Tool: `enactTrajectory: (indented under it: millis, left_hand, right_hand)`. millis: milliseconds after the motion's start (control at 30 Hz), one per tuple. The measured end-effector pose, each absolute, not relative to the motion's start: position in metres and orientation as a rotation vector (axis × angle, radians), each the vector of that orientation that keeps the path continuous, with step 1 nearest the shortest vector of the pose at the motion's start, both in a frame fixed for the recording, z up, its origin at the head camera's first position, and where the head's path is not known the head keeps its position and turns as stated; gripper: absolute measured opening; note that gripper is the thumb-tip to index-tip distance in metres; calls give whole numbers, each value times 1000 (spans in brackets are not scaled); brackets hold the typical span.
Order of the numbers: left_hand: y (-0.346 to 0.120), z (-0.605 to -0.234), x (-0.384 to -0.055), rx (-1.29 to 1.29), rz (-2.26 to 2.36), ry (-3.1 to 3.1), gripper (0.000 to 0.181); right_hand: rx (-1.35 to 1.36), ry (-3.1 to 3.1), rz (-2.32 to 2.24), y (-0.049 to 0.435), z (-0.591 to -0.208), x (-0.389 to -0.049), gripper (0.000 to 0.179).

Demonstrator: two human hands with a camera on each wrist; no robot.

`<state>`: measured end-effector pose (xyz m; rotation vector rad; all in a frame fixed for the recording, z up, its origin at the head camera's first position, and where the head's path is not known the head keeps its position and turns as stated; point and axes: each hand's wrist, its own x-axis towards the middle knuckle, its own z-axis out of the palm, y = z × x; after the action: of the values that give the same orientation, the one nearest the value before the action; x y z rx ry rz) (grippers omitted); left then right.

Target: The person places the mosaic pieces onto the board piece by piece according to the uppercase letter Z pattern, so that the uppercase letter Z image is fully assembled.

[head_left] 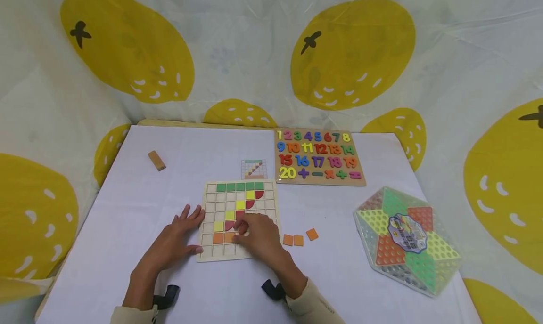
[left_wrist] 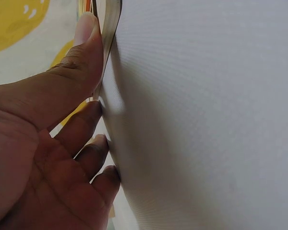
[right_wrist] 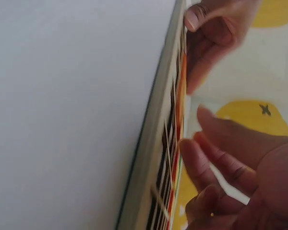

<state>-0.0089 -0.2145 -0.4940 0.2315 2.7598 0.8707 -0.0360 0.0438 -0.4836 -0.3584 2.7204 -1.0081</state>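
Observation:
A light wooden grid board (head_left: pixel 209 248) lies in front of me with coloured tiles in its cells. Green tiles (head_left: pixel 240 187) line the top, yellow squares (head_left: pixel 229 215) and red quarter-rounds (head_left: pixel 259 195) climb diagonally, and orange tiles (head_left: pixel 218 238) sit lower left. My left hand (head_left: pixel 171 241) rests at the board's left edge, its thumb and fingers spread. Over the lower middle of the board is my right hand (head_left: pixel 262 237), hiding some cells. Its fingers are bent, and the right wrist view shows a gap between thumb and index finger with no tile there.
Loose orange square tiles (head_left: pixel 299 240) lie right of the board. A small pattern card (head_left: pixel 253 169) and a number puzzle board (head_left: pixel 320 157) are behind it. A hexagonal Chinese checkers set (head_left: pixel 407 239) lies at right, a small wooden block (head_left: pixel 157 160) at far left.

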Motion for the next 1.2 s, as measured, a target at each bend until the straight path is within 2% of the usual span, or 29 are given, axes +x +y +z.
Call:
enactTrajectory:
  millis: [567, 900, 1200]
  left_hand:
    - [-217, -493, -10, 250, 847, 2773, 108]
    - [-217, -493, -8, 242, 866, 2770, 108]
    - [-216, -493, -8, 236, 882, 2766, 107]
  right_hand:
    - [0, 2855, -896, 148, -477, -24, 30]
    - [-30, 2834, -834, 154, -483, -23, 19]
    - [-51, 2837, -876, 154, -478, -23, 22]
